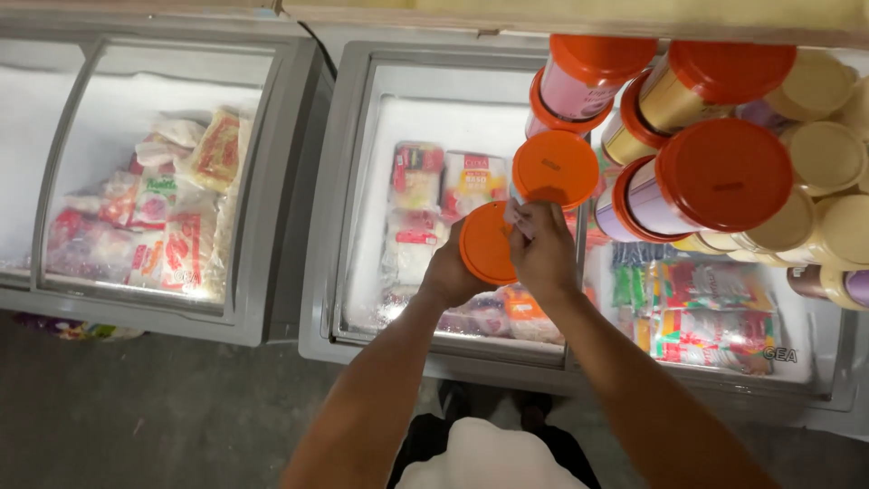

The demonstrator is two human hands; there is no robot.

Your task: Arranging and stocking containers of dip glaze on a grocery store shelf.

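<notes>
My left hand [450,272] grips a can with an orange lid [484,243], held above the glass top of a chest freezer [362,181]. My right hand [543,249] rests on top of that can, with its fingers pinching a small white cloth or paper [519,217] against it. A second orange-lidded can [554,167] stands just beyond my fingertips. More orange-lidded cans [722,174] are stacked to the right on the freezer top.
Cream-lidded cans [828,154] crowd the far right. Frozen food packets [430,195] lie under the glass. A second chest freezer [145,181] with more packets stands to the left. Grey concrete floor [163,407] lies in front of both.
</notes>
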